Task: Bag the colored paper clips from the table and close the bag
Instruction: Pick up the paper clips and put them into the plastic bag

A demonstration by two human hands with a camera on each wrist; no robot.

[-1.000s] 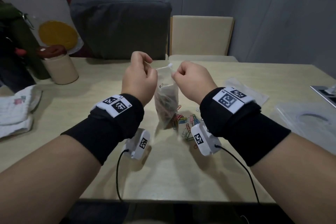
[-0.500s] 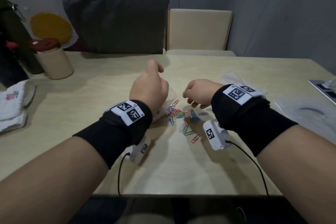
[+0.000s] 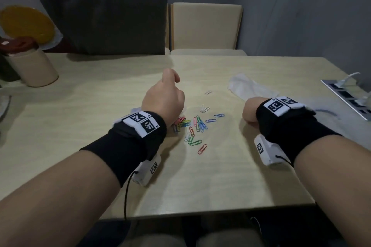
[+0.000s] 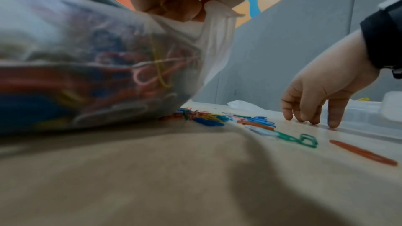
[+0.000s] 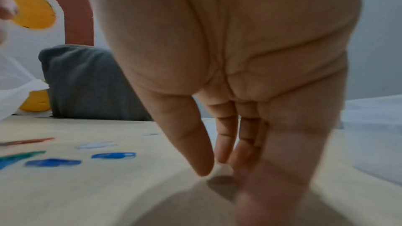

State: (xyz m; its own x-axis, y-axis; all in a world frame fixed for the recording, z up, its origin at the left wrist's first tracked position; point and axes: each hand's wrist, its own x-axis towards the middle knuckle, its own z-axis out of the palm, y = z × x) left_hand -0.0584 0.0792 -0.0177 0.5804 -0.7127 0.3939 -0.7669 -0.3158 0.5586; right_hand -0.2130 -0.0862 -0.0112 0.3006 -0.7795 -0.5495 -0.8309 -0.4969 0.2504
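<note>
Several colored paper clips [image 3: 195, 126] lie scattered on the table [image 3: 80, 110] between my hands; they also show in the left wrist view [image 4: 256, 123]. My left hand [image 3: 163, 98] pinches the top of a clear plastic bag [image 4: 91, 68] full of clips, which rests on the table under the hand. In the head view only a corner of the bag [image 3: 135, 109] shows. My right hand [image 3: 250, 111] is to the right of the clips, holding nothing, with straight fingers [image 5: 204, 152] pointing down and their tips on the table.
A cream canister with a brown lid [image 3: 30, 62] stands at the far left. Crumpled clear plastic [image 3: 251, 86] lies at the back right, a metal power strip [image 3: 349, 96] at the right edge. Two chairs [image 3: 204, 26] stand behind the table.
The bag, held up by both hands a second ago, has come down onto the table. My right hand let go of it and moved right, away from the clips.
</note>
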